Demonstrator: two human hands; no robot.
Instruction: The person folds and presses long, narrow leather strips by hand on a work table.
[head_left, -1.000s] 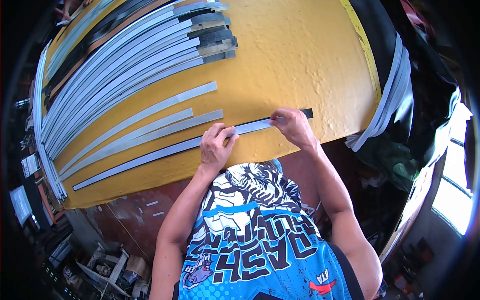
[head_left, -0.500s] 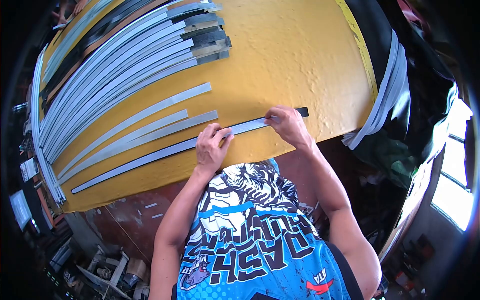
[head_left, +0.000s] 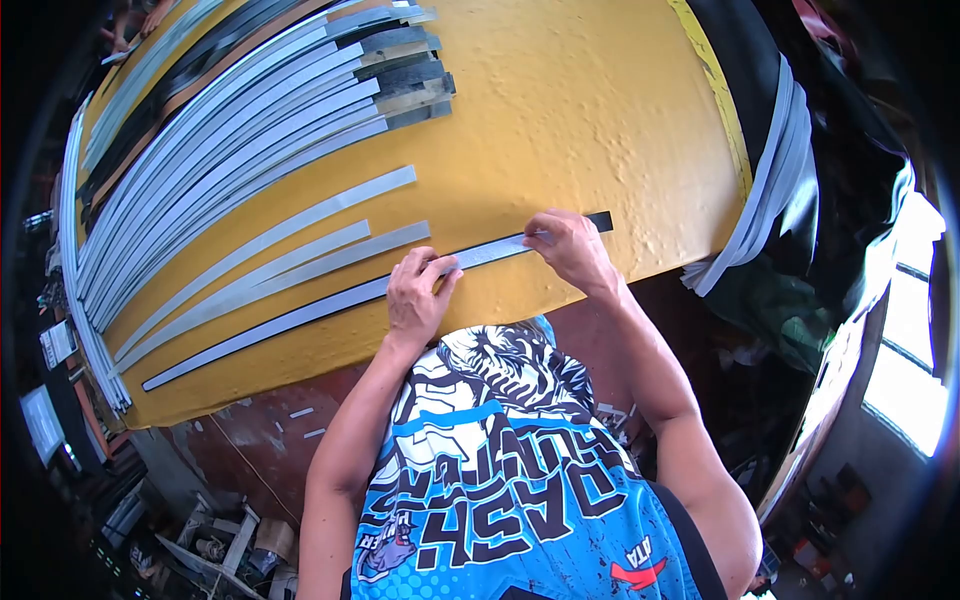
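A long black strip (head_left: 600, 221) lies along the front of the yellow tabletop, with a narrower pale grey strip (head_left: 490, 254) laid along its top. My left hand (head_left: 418, 292) rests on the pair near the middle, its fingers bent and the thumb and fingertips closed on the pale strip. Farther right, my right hand (head_left: 568, 252) pinches the pale strip close to its right end, where the fingers partly hide it. The black strip's bare end sticks out beyond that hand. Behind my left hand lie loose grey strips (head_left: 345, 198), apart from it.
Bundled white and grey strips (head_left: 240, 150) with dark ends cover the back left of the yellow table (head_left: 560, 110). More grey strips (head_left: 775, 190) hang over the right edge. A co-worker's hand (head_left: 125, 40) shows at the far left corner. Clutter (head_left: 225, 545) stands below.
The view shifts very slightly. Both hands keep nearly the same places on the strips, and the strips look unmoved on the table.
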